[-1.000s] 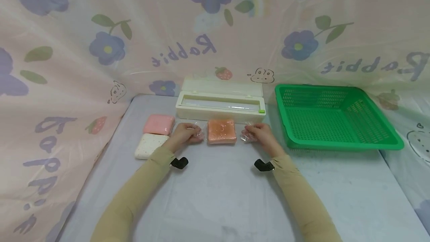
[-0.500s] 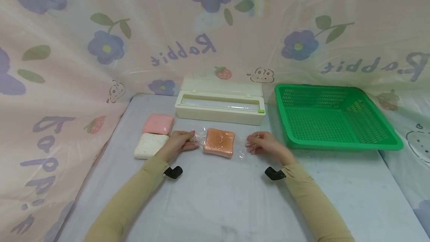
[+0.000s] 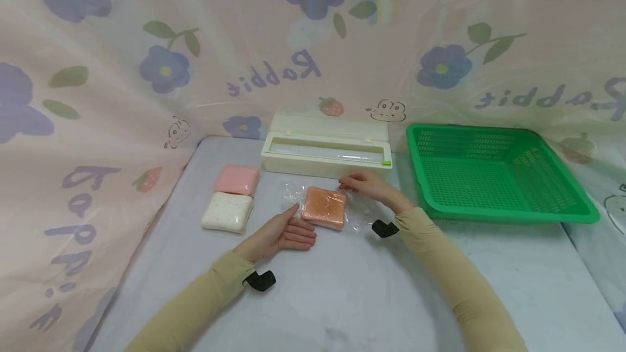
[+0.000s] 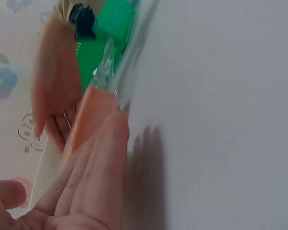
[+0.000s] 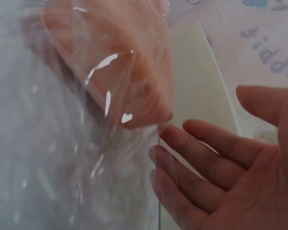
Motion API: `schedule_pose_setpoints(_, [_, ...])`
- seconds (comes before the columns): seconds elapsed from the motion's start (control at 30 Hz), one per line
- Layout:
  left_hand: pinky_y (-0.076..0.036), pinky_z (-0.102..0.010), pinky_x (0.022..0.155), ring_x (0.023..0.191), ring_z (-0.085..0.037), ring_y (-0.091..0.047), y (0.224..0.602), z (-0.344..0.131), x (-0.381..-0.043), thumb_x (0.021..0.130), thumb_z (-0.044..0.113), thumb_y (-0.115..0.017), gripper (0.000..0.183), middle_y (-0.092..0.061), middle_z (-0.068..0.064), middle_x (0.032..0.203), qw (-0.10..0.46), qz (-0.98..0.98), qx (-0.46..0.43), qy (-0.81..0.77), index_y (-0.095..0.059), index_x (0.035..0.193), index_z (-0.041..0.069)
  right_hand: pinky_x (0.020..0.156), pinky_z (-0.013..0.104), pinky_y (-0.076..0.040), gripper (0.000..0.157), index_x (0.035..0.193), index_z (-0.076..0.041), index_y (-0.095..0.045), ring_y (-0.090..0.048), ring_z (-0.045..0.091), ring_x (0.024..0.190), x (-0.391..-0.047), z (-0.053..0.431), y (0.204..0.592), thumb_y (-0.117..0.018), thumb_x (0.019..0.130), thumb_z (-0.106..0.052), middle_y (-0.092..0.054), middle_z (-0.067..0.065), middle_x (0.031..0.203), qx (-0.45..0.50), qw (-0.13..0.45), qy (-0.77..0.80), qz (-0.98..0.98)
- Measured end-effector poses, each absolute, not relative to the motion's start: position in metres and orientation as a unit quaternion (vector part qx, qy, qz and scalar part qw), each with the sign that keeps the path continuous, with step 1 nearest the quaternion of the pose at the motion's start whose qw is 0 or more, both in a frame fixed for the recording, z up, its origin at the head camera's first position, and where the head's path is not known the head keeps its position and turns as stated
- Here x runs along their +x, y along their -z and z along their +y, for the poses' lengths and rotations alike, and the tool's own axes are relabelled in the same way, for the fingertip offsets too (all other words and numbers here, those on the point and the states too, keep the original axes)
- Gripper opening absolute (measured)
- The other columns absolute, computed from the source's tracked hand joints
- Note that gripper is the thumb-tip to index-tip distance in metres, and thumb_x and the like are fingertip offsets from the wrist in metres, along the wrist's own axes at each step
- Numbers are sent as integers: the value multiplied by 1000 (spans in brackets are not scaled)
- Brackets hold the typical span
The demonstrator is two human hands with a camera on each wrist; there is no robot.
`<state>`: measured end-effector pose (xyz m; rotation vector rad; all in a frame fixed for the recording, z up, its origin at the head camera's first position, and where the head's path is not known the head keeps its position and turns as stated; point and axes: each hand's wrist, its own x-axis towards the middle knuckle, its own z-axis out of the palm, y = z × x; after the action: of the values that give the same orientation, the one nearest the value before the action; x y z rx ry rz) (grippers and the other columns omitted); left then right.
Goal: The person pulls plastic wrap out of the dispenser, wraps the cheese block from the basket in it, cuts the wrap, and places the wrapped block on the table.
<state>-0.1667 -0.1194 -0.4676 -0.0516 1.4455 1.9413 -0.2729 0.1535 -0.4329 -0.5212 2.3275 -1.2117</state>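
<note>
An orange square block shaped like a bread slice [image 3: 324, 208] lies on the table, wrapped in clear plastic film [image 3: 361, 219] whose loose ends spread out left and right. My left hand [image 3: 282, 234] is at its near left corner, palm turned toward the block and fingers extended. In the left wrist view those fingers [image 4: 98, 167] overlap the block; contact is hard to judge. By the far right corner is my right hand [image 3: 370, 186], its fingers loosely bent. The right wrist view shows these fingertips beside the film, with nothing gripped.
Behind the block stands a cream wrap dispenser box [image 3: 318, 166], lid raised, a film roll inside. A green plastic basket [image 3: 504, 213] is at the right. A pink square block [image 3: 237, 179] and a speckled white block [image 3: 227, 212] lie at the left.
Both hands have let go of the film ends. The left moved toward the block's near side, the right toward its far corner. Earlier, the block shifted nearer and turned slightly.
</note>
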Motion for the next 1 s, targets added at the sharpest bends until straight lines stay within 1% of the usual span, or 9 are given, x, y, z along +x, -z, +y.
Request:
schedule_pose_setpoints(0.13, [-48,-47,94,110,-40,-58,466,-110,-166,103,50,-28,76,-54,-34,122,353,539,-15,-765,-43,128,-20,94,41,-49,44,121,6,-59,-60,27,108,-275,147,436,-45,103,-31,-64,15,117,-206,267,460,822])
schedule_pose_setpoints(0.27, [-47,-46,96,115,-42,-54,465,-108,-166,102,50,-31,75,-51,-36,125,335,539,-28,-772,-43,128,-20,91,40,-51,43,117,4,-63,-61,27,107,-269,150,436,-46,102,-32,-65,14,116,-204,275,470,813])
schedule_pose_setpoints(0.4, [-48,-45,95,115,-41,-54,464,-111,-168,102,48,-34,73,-53,-35,124,313,549,-49,-774,-45,127,-19,91,41,-51,41,119,6,-62,-62,28,106,-254,156,434,-45,103,-28,-63,17,118,-205,287,491,796])
schedule_pose_setpoints(0.5, [-47,-44,97,116,-40,-54,463,-114,-171,103,47,-33,72,-53,-33,125,306,550,-50,-776,-44,129,-19,91,43,-52,40,120,5,-61,-62,27,105,-241,161,434,-46,102,-28,-63,16,117,-193,291,502,791])
schedule_pose_setpoints(0.7, [-45,-44,98,116,-39,-54,460,-120,-178,103,46,-30,72,-48,-34,130,283,550,-43,-784,-39,132,-19,91,42,-51,36,116,2,-62,-64,26,100,-220,168,442,-49,101,-28,-66,13,112,-184,290,511,788])
schedule_pose_setpoints(0.77, [-45,-44,98,116,-38,-55,458,-121,-180,103,46,-32,71,-49,-34,129,279,545,-47,-789,-40,133,-18,91,42,-51,35,116,1,-62,-64,26,101,-215,170,446,-50,101,-28,-66,12,112,-184,287,514,787])
schedule_pose_setpoints(0.87, [-46,-45,97,112,-37,-58,457,-123,-184,103,40,-37,63,-53,-32,126,282,546,-48,-787,-42,131,-16,88,42,-52,32,118,-2,-62,-63,27,101,-207,172,450,-53,100,-26,-65,11,113,-194,259,508,798])
schedule_pose_setpoints(0.97, [-47,-45,96,108,-34,-61,457,-124,-189,102,30,-44,52,-58,-29,120,289,567,-40,-770,-46,127,-15,89,44,-52,28,120,1,-59,-61,29,105,-200,176,453,-57,96,-12,-63,15,117,-248,179,477,824])
schedule_pose_setpoints(1.0, [-47,-45,96,107,-34,-62,457,-125,-191,102,27,-46,48,-60,-28,118,290,577,-38,-763,-47,126,-15,91,45,-51,29,122,2,-58,-60,29,108,-198,178,453,-59,94,-7,-62,16,120,-275,145,455,834])
